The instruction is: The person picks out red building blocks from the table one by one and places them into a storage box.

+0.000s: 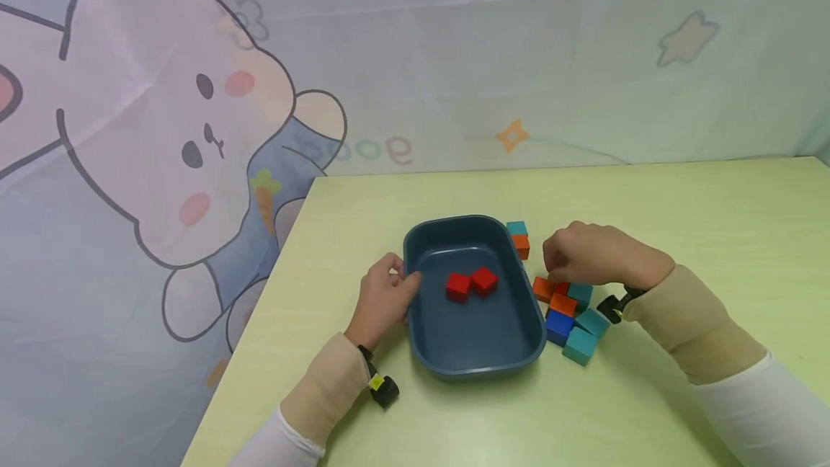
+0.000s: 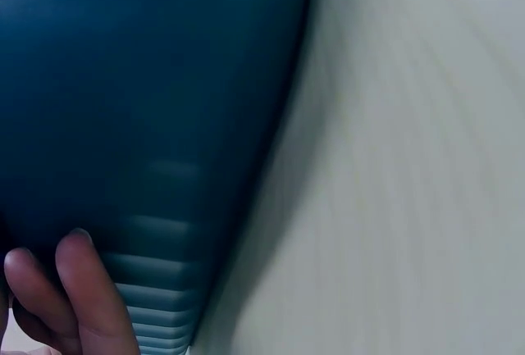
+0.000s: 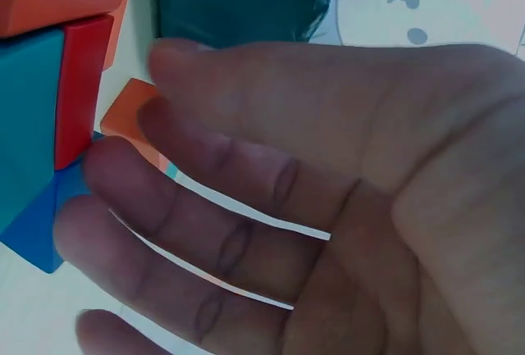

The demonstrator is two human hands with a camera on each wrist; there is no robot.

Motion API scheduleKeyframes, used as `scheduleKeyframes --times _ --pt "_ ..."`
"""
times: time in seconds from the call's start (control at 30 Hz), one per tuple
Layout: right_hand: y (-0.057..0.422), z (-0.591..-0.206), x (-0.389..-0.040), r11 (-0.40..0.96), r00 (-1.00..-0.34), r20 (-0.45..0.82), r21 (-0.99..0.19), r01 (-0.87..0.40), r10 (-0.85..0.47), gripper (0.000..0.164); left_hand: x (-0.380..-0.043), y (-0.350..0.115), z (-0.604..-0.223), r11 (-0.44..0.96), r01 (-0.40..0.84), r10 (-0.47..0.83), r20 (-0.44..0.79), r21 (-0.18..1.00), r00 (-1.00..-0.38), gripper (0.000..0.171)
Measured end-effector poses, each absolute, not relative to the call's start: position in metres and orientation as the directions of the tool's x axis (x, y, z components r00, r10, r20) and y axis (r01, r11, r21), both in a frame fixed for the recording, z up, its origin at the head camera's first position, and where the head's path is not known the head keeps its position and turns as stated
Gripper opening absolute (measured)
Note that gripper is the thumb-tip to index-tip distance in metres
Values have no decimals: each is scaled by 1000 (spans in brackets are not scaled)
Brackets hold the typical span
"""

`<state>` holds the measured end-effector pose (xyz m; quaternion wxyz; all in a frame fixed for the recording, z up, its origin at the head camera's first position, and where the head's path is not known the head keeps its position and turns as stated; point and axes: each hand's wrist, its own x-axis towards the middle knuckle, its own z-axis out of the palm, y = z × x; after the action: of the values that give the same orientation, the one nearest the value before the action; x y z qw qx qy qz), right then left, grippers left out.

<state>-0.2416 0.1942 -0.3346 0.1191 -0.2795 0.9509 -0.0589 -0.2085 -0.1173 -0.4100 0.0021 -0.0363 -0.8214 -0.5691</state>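
Note:
A dark blue plastic bin point(image 1: 476, 370) stands on the table with two red cubes point(image 1: 458, 287) lying side by side in it. My left hand point(image 1: 382, 301) grips its left rim, thumb over the edge and fingers against the outer wall. In the left wrist view, two fingertips point(image 2: 94, 293) touch the ridged side of the bin. To the bin's right, my right hand point(image 1: 593, 254) is just above a cluster of blocks, fingers bent a little and nothing visible between them. The cluster has a blue block point(image 1: 559, 328), a teal block point(image 1: 580, 346), and orange and red ones.
Another teal block point(image 1: 516, 228) and an orange block point(image 1: 521, 246) sit by the bin's upper right edge. A printed cloth point(image 1: 454, 78) with a cartoon rabbit hangs behind the pale green table point(image 1: 713, 236).

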Motion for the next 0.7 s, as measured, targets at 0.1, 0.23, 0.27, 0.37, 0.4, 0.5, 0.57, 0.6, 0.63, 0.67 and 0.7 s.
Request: scheduleKeyframes --times 0.1,0.23,0.27,0.37,0.4,0.5,0.57,0.6,0.63,0.67,0.7 --pt "197 -334 -242 827 -791 -246 -213 -520 -560 5 -208 -117 -410 349 65 60 46 935 -997 20" --pt "199 -336 -243 807 -756 -287 -258 -531 -589 11 -208 -117 -409 349 65 62 46 935 -997 20" --pt "199 -336 -244 802 -751 -284 -263 -537 -596 12 -208 -117 -409 348 64 61 45 935 -997 20" --pt "199 -338 -244 789 -744 -269 -269 -552 -612 14 -208 -117 -408 349 61 59 43 935 -997 20" --pt "198 -338 -244 791 -747 -265 -265 -551 -609 14 -208 -117 -408 351 60 59 42 935 -997 20" --pt "197 -339 -242 781 -747 -234 -249 -572 -622 15 -207 -117 -408 351 58 59 40 935 -997 19" --pt "195 -340 -240 776 -751 -208 -244 -581 -627 15 -207 -117 -407 349 56 58 38 936 -998 20" --pt "195 -340 -240 775 -754 -194 -240 -584 -628 15 -207 -118 -407 347 56 58 38 936 -998 20" --pt "194 -340 -239 770 -752 -179 -240 -592 -634 16 -206 -118 -407 344 54 58 37 937 -998 20" --pt "193 -340 -239 770 -756 -169 -241 -591 -633 16 -206 -118 -407 343 53 58 36 938 -998 20" --pt "192 -340 -239 771 -760 -160 -242 -589 -630 17 -206 -118 -408 342 52 58 34 938 -998 20"
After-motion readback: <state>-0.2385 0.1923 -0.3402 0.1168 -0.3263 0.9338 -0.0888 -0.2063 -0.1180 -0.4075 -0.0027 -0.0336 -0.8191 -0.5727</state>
